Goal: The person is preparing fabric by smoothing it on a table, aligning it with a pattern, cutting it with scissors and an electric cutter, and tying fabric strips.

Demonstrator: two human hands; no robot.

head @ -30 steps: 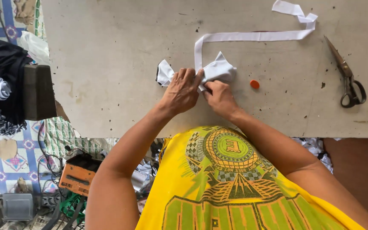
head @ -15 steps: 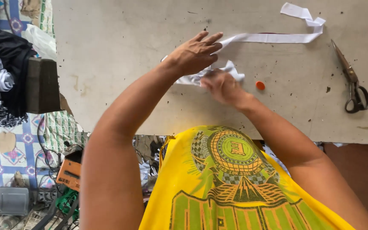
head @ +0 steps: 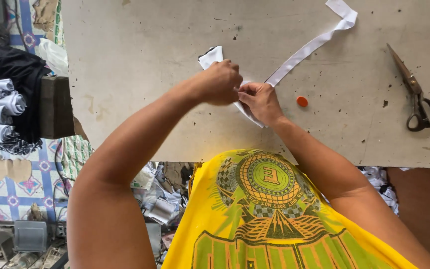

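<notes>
a small white fabric piece (head: pixel 214 56) with a dark edge lies crumpled on the bench, pinched between both hands; a long white strip (head: pixel 308 48) trails from it, looping at its far end.

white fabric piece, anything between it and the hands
Nothing visible: the left hand and right hand both pinch the white fabric piece directly. The orange button and scissors lie apart to the right.
</notes>
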